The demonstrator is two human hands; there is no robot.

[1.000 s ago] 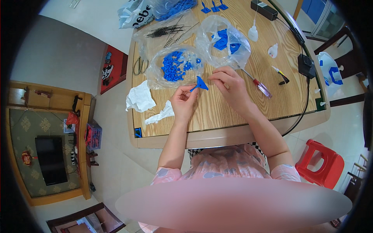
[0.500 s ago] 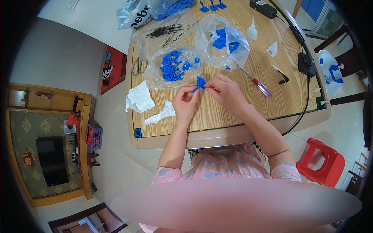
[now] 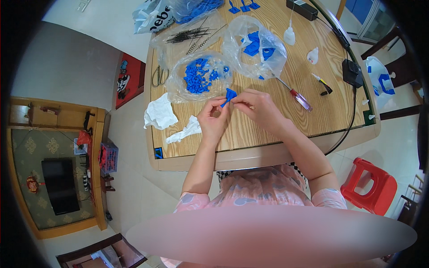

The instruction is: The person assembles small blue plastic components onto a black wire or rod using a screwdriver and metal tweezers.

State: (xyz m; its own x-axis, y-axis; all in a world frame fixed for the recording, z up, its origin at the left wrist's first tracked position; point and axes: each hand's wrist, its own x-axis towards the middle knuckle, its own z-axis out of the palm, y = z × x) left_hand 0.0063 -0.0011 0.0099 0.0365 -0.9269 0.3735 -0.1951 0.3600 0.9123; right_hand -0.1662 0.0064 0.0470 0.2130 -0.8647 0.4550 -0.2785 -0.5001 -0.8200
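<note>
Gripping a blue part (image 3: 230, 94) over a wooden table (image 3: 254, 134), just beside a clear plastic bag (image 3: 175, 91) of small blue pieces (image 3: 195, 77), in the closed thumb and fingers of the left hand (image 3: 213, 118), with the nearly closed fingertips of the right hand (image 3: 261, 107) at its lower right edge, too unclear to tell whether pinching it. For good control, steady firmly with the left, guide lightly with the right, and leave the upper end uncovered.
</note>
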